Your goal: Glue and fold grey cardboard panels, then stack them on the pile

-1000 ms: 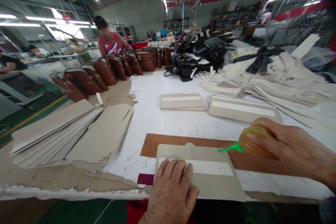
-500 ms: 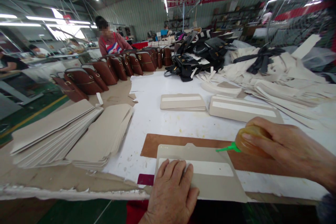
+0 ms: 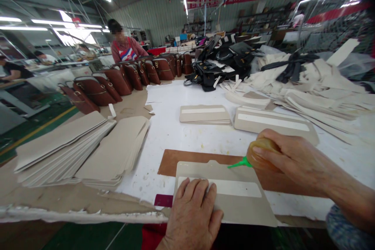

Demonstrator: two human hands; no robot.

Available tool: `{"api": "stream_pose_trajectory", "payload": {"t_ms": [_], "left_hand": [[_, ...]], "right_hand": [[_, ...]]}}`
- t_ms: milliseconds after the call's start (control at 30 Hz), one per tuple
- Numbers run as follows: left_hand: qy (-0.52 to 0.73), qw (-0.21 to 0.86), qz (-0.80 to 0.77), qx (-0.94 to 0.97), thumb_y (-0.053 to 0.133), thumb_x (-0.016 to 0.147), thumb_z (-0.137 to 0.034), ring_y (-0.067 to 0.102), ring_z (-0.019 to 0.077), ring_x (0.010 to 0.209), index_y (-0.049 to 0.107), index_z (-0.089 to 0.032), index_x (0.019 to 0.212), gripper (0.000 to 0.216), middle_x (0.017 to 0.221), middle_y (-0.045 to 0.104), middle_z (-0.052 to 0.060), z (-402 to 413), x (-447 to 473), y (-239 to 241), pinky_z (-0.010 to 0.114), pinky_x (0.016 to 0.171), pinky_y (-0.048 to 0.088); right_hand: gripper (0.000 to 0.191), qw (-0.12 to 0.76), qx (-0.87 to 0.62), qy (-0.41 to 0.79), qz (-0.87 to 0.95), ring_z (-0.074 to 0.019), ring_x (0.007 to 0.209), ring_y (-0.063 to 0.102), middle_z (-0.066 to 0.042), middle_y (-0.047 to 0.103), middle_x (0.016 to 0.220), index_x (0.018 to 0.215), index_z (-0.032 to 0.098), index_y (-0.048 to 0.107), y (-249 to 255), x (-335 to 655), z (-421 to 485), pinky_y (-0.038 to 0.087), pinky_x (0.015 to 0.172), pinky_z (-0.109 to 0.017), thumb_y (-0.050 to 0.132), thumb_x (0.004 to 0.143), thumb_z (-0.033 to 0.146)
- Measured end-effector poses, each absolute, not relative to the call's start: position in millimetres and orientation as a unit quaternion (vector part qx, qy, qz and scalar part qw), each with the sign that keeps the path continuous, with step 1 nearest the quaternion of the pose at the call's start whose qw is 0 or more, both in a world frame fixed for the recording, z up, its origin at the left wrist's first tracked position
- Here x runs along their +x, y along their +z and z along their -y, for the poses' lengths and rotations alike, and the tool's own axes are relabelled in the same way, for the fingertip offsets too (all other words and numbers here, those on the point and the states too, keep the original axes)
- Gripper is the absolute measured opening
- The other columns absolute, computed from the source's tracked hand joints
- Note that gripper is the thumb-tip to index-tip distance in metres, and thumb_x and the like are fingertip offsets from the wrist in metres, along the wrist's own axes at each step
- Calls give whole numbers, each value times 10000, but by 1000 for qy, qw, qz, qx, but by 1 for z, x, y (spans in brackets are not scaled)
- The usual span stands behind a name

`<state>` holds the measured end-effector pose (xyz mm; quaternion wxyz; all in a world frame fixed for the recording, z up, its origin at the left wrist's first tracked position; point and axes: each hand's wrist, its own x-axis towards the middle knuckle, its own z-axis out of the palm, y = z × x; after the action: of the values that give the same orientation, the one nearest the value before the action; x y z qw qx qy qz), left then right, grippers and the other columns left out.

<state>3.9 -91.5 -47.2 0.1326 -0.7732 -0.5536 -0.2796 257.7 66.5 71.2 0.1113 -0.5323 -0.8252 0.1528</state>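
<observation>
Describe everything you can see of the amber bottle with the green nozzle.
The bottle looks rounded and translucent amber, perhaps soft plastic, with a slender, tapering bright green nozzle. The right hand grips it, hiding much of its body. It is tipped over, nozzle pointing left and slightly down, tip over the beige panel near its far edge; whether they touch is unclear.

a bag workshop: brown handbags [image 3: 117, 80] lined up beyond the left fingers [image 3: 190, 193], pale strips [image 3: 322, 80] heaped beyond the right fingers [image 3: 267, 155].
</observation>
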Motion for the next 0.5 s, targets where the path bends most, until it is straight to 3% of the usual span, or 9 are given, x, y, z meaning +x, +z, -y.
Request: {"api": "stream_pose_trajectory", "payload": {"t_ms": [367,500], "left_hand": [[-276,139,556,-772,450,1129,-502,691,250,1131,706,-236,1300,407,1237,773,25,91,5,-48,458,1085,492],[-262,170,538,-783,465,1120,-521,692,245,1145,699,-243,1339,425,1263,772,24,89,-3,-54,435,1093,479]], "right_hand": [[339,188,-496,186,827,-268,641,583,-44,654,684,815,298,532,64,237,-67,345,631,-388,463,939,605],[327,334,-508,359,709,-250,715,584,-14,678,744,908,276,665,43,235,-64,400,675,-366,742,825,583]]}}
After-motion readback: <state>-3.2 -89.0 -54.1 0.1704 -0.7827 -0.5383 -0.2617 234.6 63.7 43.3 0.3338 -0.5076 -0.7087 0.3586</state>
